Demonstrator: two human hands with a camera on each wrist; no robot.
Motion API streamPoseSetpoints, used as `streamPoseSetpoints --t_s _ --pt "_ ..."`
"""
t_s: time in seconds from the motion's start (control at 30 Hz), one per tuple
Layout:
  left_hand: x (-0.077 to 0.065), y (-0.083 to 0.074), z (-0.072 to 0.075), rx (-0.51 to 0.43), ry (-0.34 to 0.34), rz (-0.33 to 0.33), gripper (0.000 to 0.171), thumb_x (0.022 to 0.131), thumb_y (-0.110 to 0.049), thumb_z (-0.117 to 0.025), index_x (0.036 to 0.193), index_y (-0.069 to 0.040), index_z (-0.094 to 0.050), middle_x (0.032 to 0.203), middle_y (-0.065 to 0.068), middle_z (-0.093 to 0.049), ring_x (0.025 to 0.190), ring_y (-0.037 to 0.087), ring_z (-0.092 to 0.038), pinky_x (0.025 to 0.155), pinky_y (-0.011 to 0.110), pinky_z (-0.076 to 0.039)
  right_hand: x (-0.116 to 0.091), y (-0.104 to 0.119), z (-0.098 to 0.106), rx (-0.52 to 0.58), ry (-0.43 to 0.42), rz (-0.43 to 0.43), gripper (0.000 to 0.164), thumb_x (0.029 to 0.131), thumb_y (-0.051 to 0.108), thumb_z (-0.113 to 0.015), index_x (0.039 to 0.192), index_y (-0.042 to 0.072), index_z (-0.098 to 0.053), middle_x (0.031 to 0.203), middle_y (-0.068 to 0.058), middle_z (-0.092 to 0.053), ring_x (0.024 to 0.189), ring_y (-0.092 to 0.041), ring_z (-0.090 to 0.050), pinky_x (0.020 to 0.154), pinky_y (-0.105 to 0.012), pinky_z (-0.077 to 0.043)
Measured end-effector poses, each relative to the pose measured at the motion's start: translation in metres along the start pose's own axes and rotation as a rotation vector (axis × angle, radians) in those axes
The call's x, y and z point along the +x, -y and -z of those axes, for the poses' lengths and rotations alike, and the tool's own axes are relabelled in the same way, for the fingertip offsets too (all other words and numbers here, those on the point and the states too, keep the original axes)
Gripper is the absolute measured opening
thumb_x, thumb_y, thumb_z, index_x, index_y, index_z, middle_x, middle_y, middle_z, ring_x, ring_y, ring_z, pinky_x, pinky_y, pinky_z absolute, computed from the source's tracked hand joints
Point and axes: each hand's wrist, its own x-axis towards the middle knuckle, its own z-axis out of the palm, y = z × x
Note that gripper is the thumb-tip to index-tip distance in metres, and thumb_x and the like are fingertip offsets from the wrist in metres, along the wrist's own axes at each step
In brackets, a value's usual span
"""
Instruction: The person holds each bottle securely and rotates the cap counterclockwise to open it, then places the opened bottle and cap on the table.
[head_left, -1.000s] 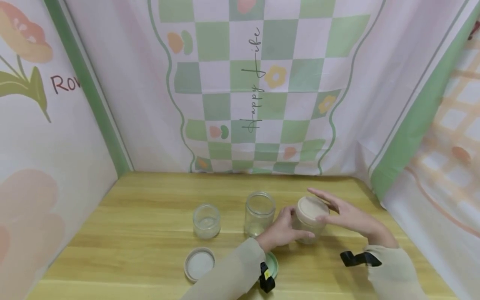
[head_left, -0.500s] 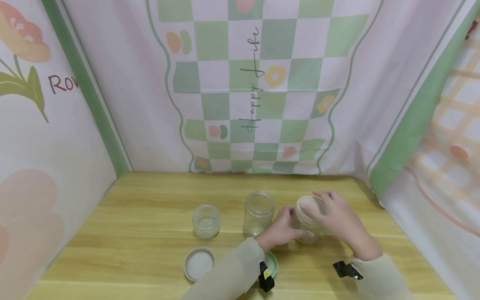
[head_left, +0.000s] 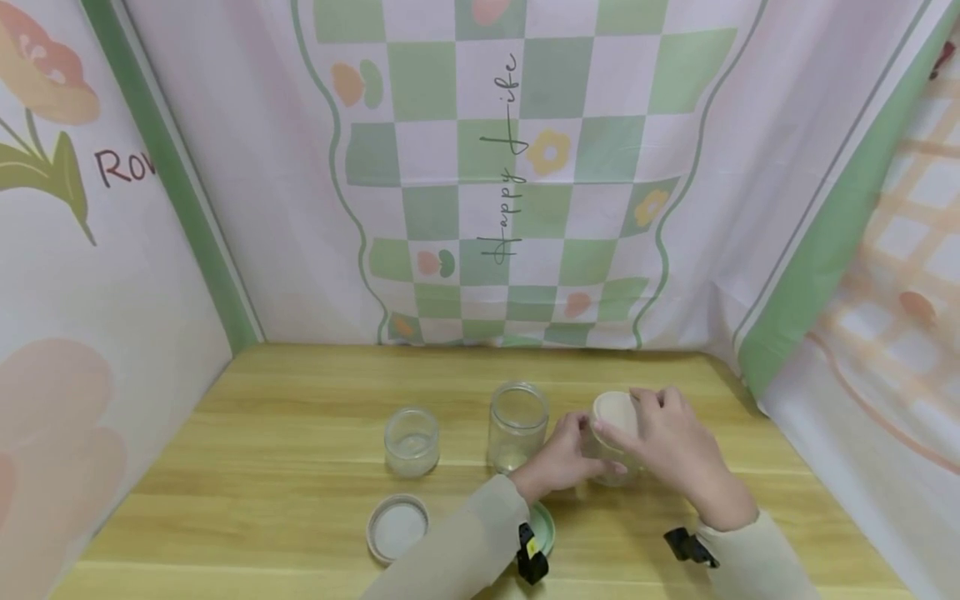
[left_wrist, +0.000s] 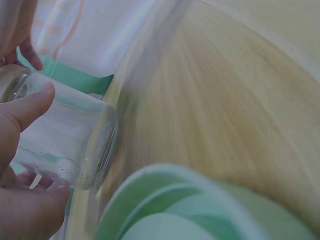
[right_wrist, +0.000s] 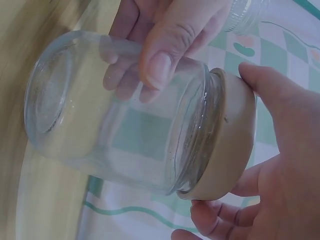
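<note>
A clear glass jar (right_wrist: 135, 140) with a beige screw lid (right_wrist: 227, 137) stands at the right of the table. My left hand (head_left: 557, 460) grips the jar's body from the left, thumb in front and fingers behind the glass. Around the lid's rim my right hand (head_left: 681, 446) curls, with thumb and fingers on opposite sides. That hand covers the right part of the lid in the head view. In the right wrist view the lid sits on the jar's mouth, with a little glass thread showing below its edge.
Left of my left hand stands a taller lidless glass jar (head_left: 517, 429). Farther left is a short lidless glass jar (head_left: 412, 454). A beige lid (head_left: 397, 531) lies inside-up near the front. A green lid (head_left: 544, 531) lies partly under my left sleeve.
My right hand has turned counterclockwise over the lid, its wrist swinging left, and then settled round the rim. My left hand and the jar have stayed in place.
</note>
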Motion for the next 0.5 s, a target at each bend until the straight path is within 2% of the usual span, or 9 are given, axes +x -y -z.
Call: streamPoseSetpoints --t_s 0.37,0.5 --pt "-0.0031 -0.0033 -0.0005 0.015 -0.039 0.079 0.071 0.085 -0.021 -0.083 0.143 -0.018 -0.044 0.138 -0.005 -0.044 0.129 0.01 -0.044 0.11 0.036 -0.038 0.0015 -0.0039 0.0006 0.015 -0.002 0.041 0.09 0.09 0.065 -0.062 0.13 -0.015 -0.055 0.112 -0.029 -0.057 0.094 -0.034 -0.055 0.066 -0.047 -0.054" --pt "-0.0024 -0.0031 -0.0008 0.021 -0.043 0.058 0.068 0.084 -0.019 -0.084 0.141 -0.017 -0.046 0.134 -0.007 -0.048 0.125 0.009 -0.046 0.11 0.038 -0.039 0.0016 -0.0072 0.0015 0.044 0.01 0.055 0.089 0.09 0.063 -0.063 0.134 -0.014 -0.053 0.116 -0.029 -0.056 0.1 -0.038 -0.055 0.071 -0.054 -0.055"
